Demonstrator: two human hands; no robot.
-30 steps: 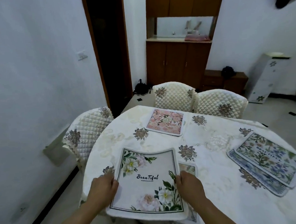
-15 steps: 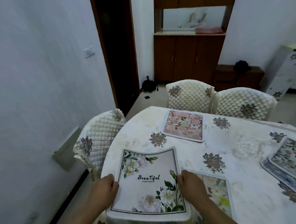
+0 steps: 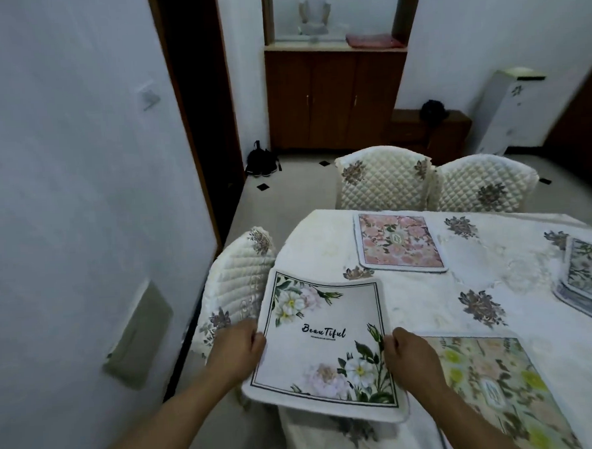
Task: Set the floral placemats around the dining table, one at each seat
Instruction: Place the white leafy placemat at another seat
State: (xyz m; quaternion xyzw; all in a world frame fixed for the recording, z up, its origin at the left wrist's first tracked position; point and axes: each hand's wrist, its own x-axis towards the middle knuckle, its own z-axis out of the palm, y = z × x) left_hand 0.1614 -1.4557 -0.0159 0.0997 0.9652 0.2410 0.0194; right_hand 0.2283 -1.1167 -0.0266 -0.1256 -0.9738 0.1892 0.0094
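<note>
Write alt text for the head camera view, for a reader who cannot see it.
Two hands, left hand and right hand, hold a white floral placemat by its side edges over the corner of a covered dining table. A pink placemat and a green placemat lie flat on it; quilted chairs stand around.

Head cam only, looks fwd/down, close over table (image 3: 429, 306) edge.

"Beau Tiful" in black script on the white floral placemat (image 3: 323, 339)

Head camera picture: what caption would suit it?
Both hands carry a white "Beautiful" placemat toward the chair.
</note>
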